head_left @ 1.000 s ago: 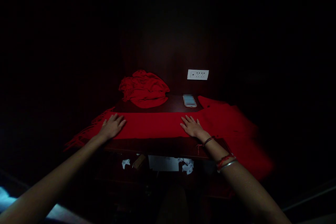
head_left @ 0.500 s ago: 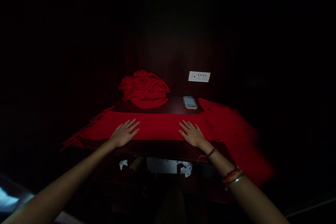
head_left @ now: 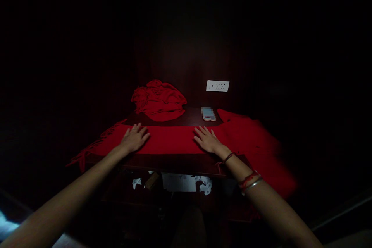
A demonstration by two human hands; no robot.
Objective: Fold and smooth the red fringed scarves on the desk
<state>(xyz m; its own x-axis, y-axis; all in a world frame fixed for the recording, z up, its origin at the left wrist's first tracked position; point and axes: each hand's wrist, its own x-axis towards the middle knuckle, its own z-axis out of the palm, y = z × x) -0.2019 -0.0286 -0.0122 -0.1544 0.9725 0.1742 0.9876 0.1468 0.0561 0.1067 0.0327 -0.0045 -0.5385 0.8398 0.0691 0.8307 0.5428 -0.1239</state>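
A long red scarf [head_left: 171, 139] with a fringed left end lies spread across a small dark wooden table [head_left: 177, 162]. Its right part hangs off the table's right side. My left hand [head_left: 134, 138] rests flat on the scarf left of centre, fingers spread. My right hand [head_left: 207, 140] lies flat on it right of centre, fingers apart, with bracelets on that wrist and forearm. Neither hand grips anything.
A crumpled red cloth [head_left: 158, 100] sits at the back of the table. A phone [head_left: 208, 114] lies near the back right, below a white wall socket plate [head_left: 217, 85]. Crumpled white paper [head_left: 186, 183] shows under the table. The surroundings are very dark.
My left hand slid right along the scarf, then back a little to the left and away from me. My right hand shifted slightly left. Both stay flat on the cloth.
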